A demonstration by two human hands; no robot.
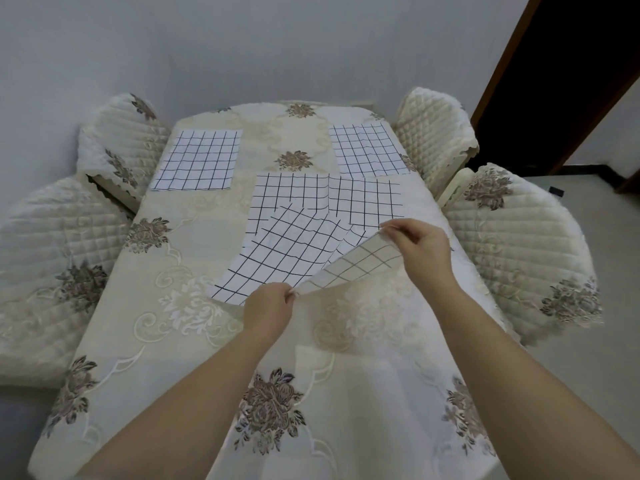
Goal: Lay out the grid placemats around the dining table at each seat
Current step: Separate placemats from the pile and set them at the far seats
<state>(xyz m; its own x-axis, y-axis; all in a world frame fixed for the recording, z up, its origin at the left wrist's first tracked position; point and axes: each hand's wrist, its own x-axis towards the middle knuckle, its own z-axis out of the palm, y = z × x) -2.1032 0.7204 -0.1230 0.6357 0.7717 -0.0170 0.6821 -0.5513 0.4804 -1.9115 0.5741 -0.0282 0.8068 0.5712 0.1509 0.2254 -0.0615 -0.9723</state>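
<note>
Judged about halfway; counter [194, 341] with four chairs [519, 244], two per long side, so four seats to serve. Done: far-left mat [199, 161] flat by the far left chair; far-right mat [369, 150] flat by the far right chair; the two well apart. Left to do: both near seats, no mat at either. Middle mat [363, 199] flat at centre-right of the counter, not squared to any seat; maybe more than one layer there, cannot tell. Lifted mat [277, 258] skewed on top of it; far part resting on the middle mat and counter; near edge raised and curled, underside showing. Left hand [268, 311] pinching the near corner between thumb and curled fingers [289, 296]; right hand [420, 244] pinching the right corner, fingertips pressed together on the edge. Probably next: over to a near seat with it, then the same for whatever remains in the middle.

Plain pale wall [242, 46] behind; grey floor [588, 358] at right; dark doorway with brown door frame [512, 74] top right. Counter under a cream embroidered cloth [363, 393] with brownish flowers, draped over the near edge; chairs in matching quilted covers, pushed in close.
</note>
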